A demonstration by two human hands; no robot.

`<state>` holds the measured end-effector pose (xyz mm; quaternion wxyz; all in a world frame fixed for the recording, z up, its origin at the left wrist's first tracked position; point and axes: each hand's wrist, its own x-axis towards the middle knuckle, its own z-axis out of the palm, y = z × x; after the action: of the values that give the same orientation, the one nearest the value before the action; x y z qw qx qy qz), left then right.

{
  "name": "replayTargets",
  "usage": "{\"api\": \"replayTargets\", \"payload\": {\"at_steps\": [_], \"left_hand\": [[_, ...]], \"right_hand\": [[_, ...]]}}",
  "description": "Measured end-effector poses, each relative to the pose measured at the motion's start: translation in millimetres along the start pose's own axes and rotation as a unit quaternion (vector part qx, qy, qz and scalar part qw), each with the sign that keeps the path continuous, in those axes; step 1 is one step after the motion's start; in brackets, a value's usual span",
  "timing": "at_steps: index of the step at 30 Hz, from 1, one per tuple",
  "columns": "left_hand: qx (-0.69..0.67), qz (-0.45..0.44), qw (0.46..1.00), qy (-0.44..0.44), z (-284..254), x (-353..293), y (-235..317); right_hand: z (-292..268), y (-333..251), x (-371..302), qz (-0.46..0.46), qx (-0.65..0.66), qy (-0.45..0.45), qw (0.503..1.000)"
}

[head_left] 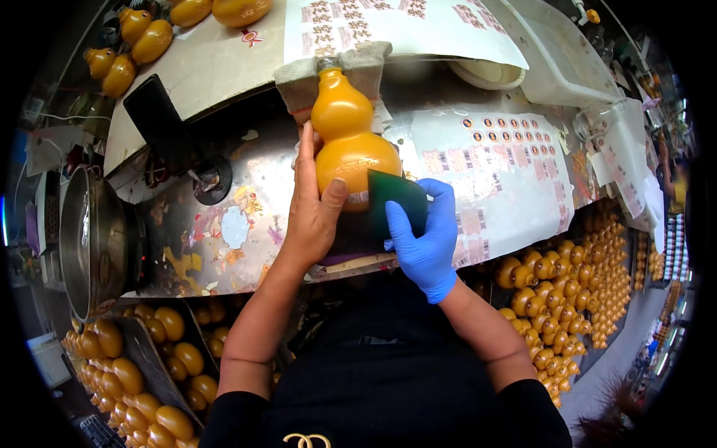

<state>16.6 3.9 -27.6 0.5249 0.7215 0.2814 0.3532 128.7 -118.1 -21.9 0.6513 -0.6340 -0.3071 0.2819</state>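
Observation:
A glossy amber gourd-shaped bottle lies on the worktable, its narrow neck pointing away from me onto a folded grey cloth. My bare left hand is closed along the bottle's left side, thumb on its lower bulb and the other fingers partly hidden beside it. In my right hand, gloved in blue, a dark green flat sheet is pinched between thumb and fingers. The sheet's edge rests against the lower right of the bulb. Faint markings show on the bulb's surface.
Printed decal sheets lie right of the bottle. A phone on a stand and a metal pan are at the left. More gourd bottles crowd below the table on both sides. A white plastic tub stands at far right.

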Motion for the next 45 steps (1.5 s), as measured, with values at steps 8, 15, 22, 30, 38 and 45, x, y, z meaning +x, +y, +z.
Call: {"api": "replayTargets", "payload": {"at_steps": [8, 15, 22, 30, 38, 45], "left_hand": [[-0.033, -0.042, 0.998, -0.041, -8, 1, 6], [-0.149, -0.104, 0.979, -0.095, -23, 7, 1], [-0.217, -0.121, 0.964, -0.097, -24, 8, -6], [-0.247, -0.13, 0.956, -0.092, -24, 7, -4], [-0.259, -0.159, 0.948, -0.091, -27, 9, 7], [-0.16, -0.126, 0.977, -0.06, -18, 3, 12]], "right_hand": [[-7, -6, 2, 0.077, 0.074, 0.02, 0.994], [-13, -11, 6, -0.218, -0.149, 0.084, 0.961], [11, -6, -2, -0.484, -0.353, -0.065, 0.798], [19, -29, -9, -0.427, -0.331, -0.097, 0.836], [41, -44, 1, -0.386, -0.369, -0.121, 0.837], [16, -44, 2, -0.155, -0.108, -0.038, 0.981]]}}
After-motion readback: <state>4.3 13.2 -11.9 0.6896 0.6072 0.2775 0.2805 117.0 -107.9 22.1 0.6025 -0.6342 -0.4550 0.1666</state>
